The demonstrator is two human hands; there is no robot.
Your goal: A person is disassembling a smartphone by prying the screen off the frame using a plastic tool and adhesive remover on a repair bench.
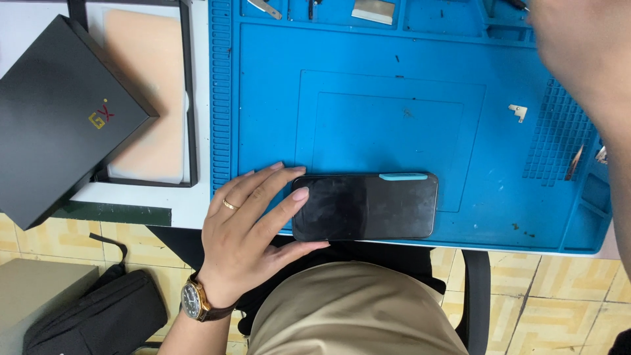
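Close to the camera, the person's right hand (578,46) was up at the top right, big and blurry. You could not tell if its fingers were open or closed, or if it held anything.

Lower down, the left hand (253,220) lay flat with its fingers spread out. It had a gold ring and a wristwatch (195,299). The fingertips and thumb touched the left end of a dark phone (365,206) but did not wrap around it. The wrist came up from the bottom of the view, and the fingers pointed up and to the right.

That phone lay flat, screen up, on the near edge of a blue work mat (394,98). Its long side ran left to right along the mat's edge. A small blue pick (403,176) sat at its top edge.

A black box (59,118) lay well away to the left, tilted.
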